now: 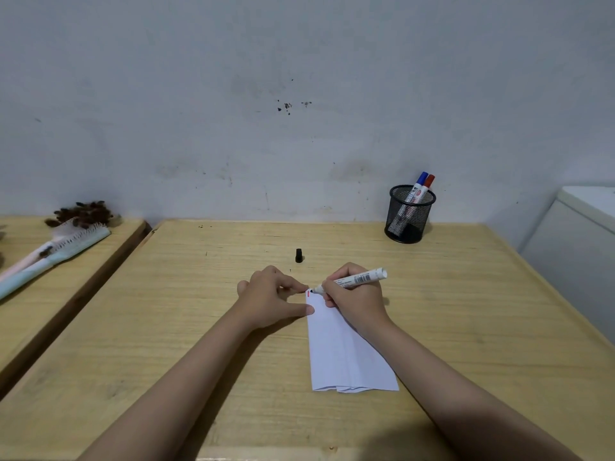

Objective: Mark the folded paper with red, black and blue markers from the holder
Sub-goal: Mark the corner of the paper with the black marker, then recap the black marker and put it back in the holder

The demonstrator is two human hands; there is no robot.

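A folded white paper (346,354) lies on the wooden table (166,327), with a short red mark (308,294) at its far left corner. My right hand (356,301) grips an uncapped black marker (362,278), its tip touching the paper's top edge beside the red mark. My left hand (273,299) rests on the table, fingertips pressing the paper's left edge. The black cap (299,255) stands on the table beyond my hands. A black mesh holder (408,212) at the back right holds a blue marker (420,181) and a red marker (428,183).
A second wooden surface (50,281) at the left carries a hairbrush (63,251) and a dark fluffy object (83,212). A white cabinet (579,234) stands past the table's right edge. A grey wall rises behind the table.
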